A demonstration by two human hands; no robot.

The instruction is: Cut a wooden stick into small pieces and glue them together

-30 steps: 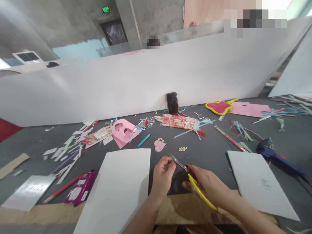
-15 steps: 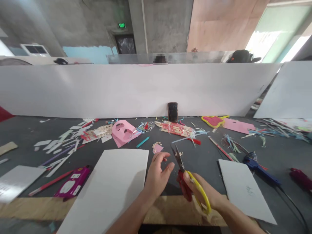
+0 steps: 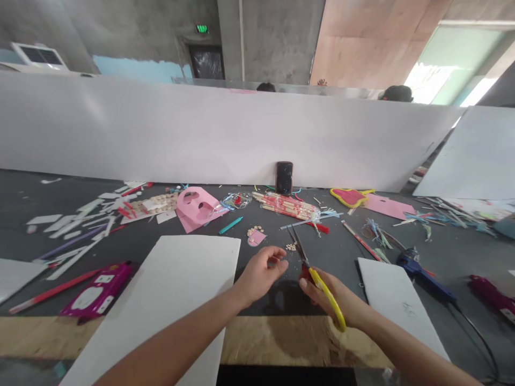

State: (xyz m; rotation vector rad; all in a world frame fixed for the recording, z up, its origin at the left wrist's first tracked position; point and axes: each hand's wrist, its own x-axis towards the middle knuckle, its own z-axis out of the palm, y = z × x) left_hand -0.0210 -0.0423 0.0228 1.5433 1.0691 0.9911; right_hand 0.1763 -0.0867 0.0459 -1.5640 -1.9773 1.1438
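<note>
I have the right hand curled round the scissors, blades a bit apart just beside the pale bits; the left hand, near those bits, is half curled, I can't tell if empty; looks like snipping; next needs something between the blades.

At lower centre, the right hand grips yellow-and-red scissors, their blades parted and pointing up and left. The left hand hangs beside them, fingers curled, thumb apart from the fingertips. Just above, on the dark counter, lie small pale beads and a pink cutout edged with more. A phone leans on the white partition in mid-frame, above plastic-wrapped sticks. Left of centre are a teal pen and a pink card with holes; at right, a blue glue gun beside a white board.
</note>
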